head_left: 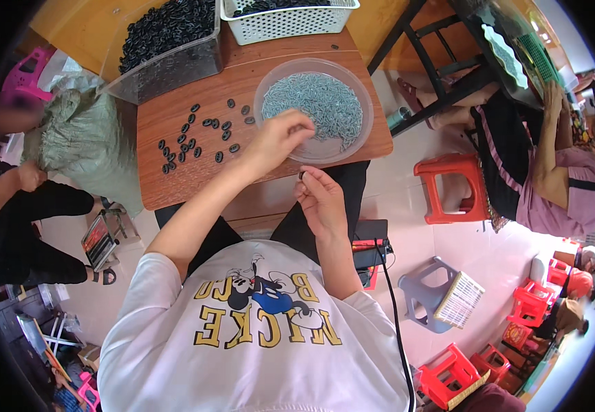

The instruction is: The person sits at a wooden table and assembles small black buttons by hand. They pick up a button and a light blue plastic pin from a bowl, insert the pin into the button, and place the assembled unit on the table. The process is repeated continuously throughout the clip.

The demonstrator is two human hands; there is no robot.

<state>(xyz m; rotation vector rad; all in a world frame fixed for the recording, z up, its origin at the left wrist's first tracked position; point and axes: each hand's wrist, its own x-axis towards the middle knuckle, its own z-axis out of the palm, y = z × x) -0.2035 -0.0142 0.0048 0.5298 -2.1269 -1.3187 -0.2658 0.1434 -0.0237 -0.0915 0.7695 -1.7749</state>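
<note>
My left hand (278, 139) reaches over the near rim of a clear round bowl (363, 89) filled with small grey-blue pieces (321, 103), fingers pinched together at the pile's edge. My right hand (319, 199) hovers just below the table's front edge, pinching one small black ring (302, 175) between thumb and fingertips. Several loose black rings (194, 137) lie scattered on the brown wooden table (174, 178) to the left of the bowl.
A clear bin (167, 41) heaped with black rings and a white basket (287, 20) stand at the table's far edge. A grey sack (81, 137) sits left. People sit at left and right. Red stools (452, 185) and a grey stool (424, 292) stand on the floor.
</note>
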